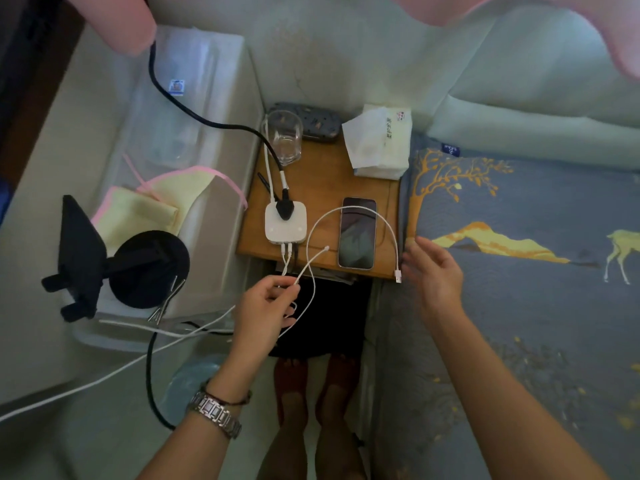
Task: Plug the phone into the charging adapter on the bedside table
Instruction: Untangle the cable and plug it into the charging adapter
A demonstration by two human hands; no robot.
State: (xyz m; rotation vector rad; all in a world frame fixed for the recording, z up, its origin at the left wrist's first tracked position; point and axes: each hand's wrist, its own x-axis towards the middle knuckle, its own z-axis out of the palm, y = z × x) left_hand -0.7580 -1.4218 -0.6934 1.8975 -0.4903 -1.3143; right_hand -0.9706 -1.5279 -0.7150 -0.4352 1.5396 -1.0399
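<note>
The phone (357, 233) lies face up with a dark screen on the right side of the wooden bedside table (322, 188). Left of it sits the white square charging adapter (286, 224) with a black plug in its top and white leads in its front. A loose white cable (349, 211) loops over the phone; its USB plug (398, 275) hangs at the table's front right corner and its small tip (325, 248) rests beside the phone. My left hand (268, 306) pinches this cable in front of the table. My right hand (433, 271) hovers open just right of the USB plug.
A glass (284, 136), a dark patterned case (317, 123) and a tissue pack (379, 143) stand at the table's back. A black phone stand (114, 261) and yellow cloths (156, 202) lie on plastic boxes to the left. The bed (519, 237) borders the right. Cables trail over the floor.
</note>
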